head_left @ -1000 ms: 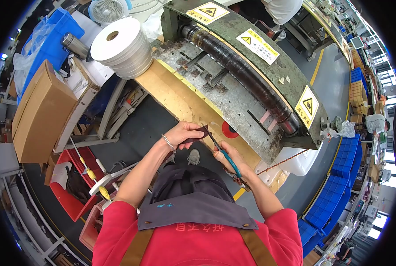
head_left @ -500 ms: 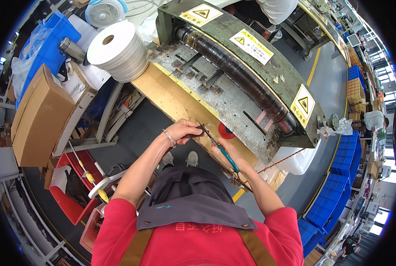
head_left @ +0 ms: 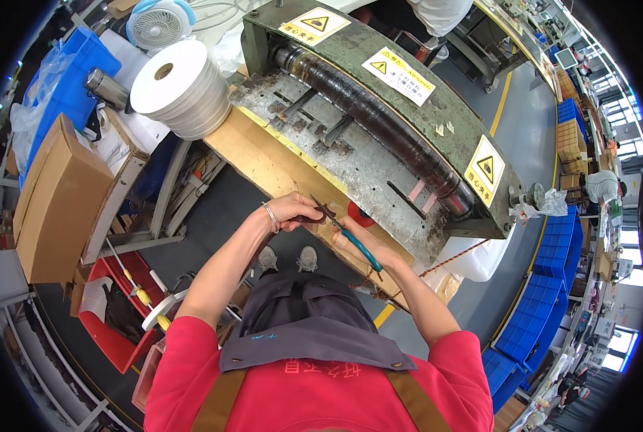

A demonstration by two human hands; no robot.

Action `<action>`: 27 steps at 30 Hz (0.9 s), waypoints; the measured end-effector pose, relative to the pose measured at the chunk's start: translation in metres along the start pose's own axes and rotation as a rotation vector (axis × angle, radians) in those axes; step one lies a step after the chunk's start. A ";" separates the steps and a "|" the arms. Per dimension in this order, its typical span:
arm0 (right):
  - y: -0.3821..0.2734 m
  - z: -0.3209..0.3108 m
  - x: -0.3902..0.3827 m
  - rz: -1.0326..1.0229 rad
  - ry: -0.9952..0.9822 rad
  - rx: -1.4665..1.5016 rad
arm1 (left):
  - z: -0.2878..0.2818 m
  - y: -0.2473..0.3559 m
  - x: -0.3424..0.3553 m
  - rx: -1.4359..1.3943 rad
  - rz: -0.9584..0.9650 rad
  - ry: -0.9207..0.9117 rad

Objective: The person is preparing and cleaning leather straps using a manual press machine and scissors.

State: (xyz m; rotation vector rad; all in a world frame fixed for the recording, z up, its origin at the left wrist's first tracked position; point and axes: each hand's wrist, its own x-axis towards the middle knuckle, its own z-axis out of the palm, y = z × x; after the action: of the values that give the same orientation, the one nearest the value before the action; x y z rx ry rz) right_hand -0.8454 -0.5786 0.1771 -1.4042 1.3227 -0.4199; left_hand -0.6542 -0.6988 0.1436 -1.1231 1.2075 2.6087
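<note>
One small dark piece (head_left: 322,215) and one pair of scissors (head_left: 362,250)

The left hand (head_left: 291,211) has its grip closed on the small dark piece, pinched between thumb and fingers. The right hand (head_left: 373,242) keeps its grip wrapped around the teal handles of the scissors. The dark blades are at the piece; whether they touch it, I cannot tell. Both hands are at the wooden ledge (head_left: 256,155) of a green machine (head_left: 445,115). One large white roll (head_left: 192,93) stands at this ledge's left end.

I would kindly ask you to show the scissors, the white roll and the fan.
Teal-handled scissors (head_left: 359,246): head view, on the handle.
White roll (head_left: 182,86): head view, upper flat face.
Fan (head_left: 157,27): head view, front grille.
</note>
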 end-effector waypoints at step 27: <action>-0.011 -0.003 -0.005 0.134 0.094 -0.072 | -0.009 0.013 -0.005 -0.008 -0.013 -0.026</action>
State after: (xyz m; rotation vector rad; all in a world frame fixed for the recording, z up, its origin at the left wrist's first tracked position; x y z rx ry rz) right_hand -0.8441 -0.5785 0.1897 -1.3591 1.5117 -0.3551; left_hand -0.6489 -0.7126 0.1512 -1.0907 1.1811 2.6128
